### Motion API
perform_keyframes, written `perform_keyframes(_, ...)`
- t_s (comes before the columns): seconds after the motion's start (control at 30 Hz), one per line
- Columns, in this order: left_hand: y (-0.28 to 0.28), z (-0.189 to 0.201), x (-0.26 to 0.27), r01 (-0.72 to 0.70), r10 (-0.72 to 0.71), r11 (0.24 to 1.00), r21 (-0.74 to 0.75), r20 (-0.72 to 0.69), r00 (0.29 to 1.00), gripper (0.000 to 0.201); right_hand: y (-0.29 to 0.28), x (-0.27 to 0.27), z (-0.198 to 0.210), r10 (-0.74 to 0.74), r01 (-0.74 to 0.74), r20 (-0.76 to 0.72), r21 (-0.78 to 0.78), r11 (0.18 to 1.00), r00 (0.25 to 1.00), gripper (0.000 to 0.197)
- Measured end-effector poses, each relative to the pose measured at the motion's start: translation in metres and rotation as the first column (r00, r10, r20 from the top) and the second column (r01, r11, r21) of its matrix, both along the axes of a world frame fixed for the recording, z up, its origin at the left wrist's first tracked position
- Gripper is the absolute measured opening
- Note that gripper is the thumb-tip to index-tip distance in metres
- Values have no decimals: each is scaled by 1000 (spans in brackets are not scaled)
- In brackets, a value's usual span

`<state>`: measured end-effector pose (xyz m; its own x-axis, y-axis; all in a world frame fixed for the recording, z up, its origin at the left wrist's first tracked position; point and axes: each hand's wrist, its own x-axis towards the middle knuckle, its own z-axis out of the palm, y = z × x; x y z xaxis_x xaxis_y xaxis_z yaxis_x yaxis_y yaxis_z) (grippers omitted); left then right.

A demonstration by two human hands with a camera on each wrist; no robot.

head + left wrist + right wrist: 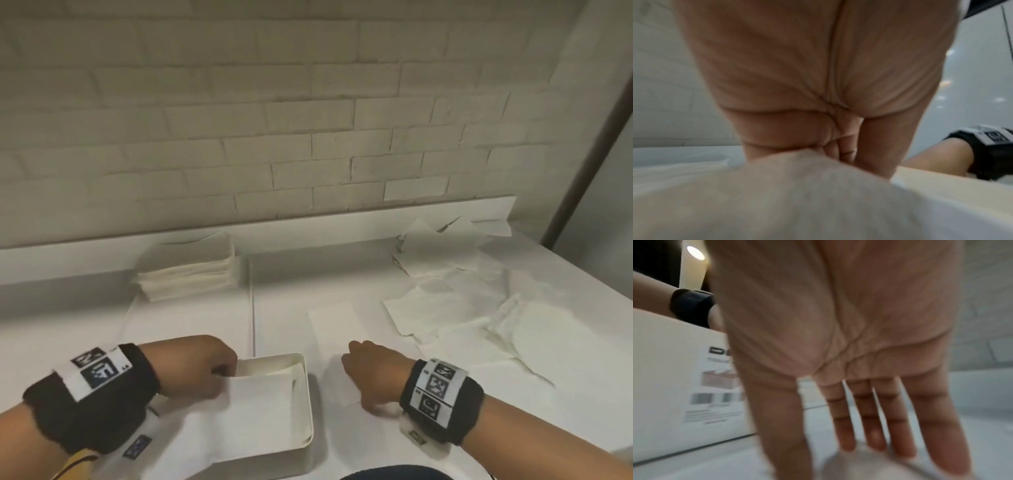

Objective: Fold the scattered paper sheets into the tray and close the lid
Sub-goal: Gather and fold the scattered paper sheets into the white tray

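Now pinching a paper sheet [253, 407] into the white tray [307, 387] at the counter's [342, 274] near edge: left hand [198, 366]. Beside it, fingers straight, pressing another sheet [337, 329]: right hand [371, 373].

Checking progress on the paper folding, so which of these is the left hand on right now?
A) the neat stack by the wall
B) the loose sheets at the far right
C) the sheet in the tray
C: in the head view the left hand grips the edge of the paper sheet lying in the tray.
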<state>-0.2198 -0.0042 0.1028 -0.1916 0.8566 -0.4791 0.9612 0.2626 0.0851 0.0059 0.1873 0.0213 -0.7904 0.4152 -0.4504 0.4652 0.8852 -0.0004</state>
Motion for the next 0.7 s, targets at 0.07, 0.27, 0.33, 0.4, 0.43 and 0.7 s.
perform_keyframes(0.07,-1,-7,0,5,-4,999,32,-31,999,18,-5,-1,-7,49,-48,-15,65,997,999,34)
perform_keyframes(0.27,2,-5,4,78,-57,981,175,-123,991,9,-6,2,-9,38,-29,-67,129,991,997,18)
perform_keyframes(0.33,3,-6,5,98,-75,981,166,-141,987,10,0,5,-6,-23,28,-90,53,998,996,15)
perform_keyframes(0.4,3,-8,6,93,-72,981,169,-129,989,12,6,8,-4,-121,115,-161,-44,992,980,9)
perform_keyframes(0.43,3,-7,8,92,-68,981,172,-138,988,12,7,10,-2,-153,139,-185,-89,986,971,9)
perform_keyframes(0.7,-11,2,24,253,-119,917,309,-394,911,29,-15,13,-8,-60,67,-154,43,997,986,30)
